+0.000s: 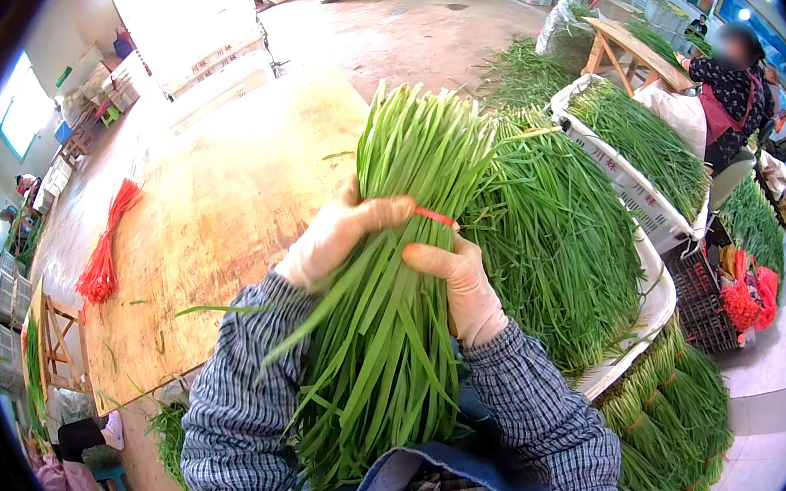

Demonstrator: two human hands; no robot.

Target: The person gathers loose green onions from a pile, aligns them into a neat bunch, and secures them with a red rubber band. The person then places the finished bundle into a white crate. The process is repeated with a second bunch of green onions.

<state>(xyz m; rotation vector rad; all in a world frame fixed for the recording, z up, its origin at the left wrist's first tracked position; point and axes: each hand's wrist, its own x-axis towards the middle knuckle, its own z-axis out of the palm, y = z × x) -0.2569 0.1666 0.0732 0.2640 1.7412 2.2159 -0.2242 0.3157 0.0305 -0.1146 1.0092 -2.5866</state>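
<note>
A thick bunch of garlic chives (397,294) is held upright against my front, its pale cut ends at the top and its leaves hanging toward my lap. A red tie (435,215) runs across its middle. My left hand (346,232), gloved and slightly blurred, wraps the bunch from the left with its thumb over the tie. On the right side, my right hand (457,275), also gloved, grips the bunch just below the tie, its fingers hidden behind the leaves.
A wooden table (223,225) bears a bundle of red ties (111,242). To my right, loose chives (554,245) fill a white crate (656,285); tied bunches (667,411) lie below. Another filled crate (640,182) and a seated person (730,97) are beyond. White crates (223,71) stand behind the table.
</note>
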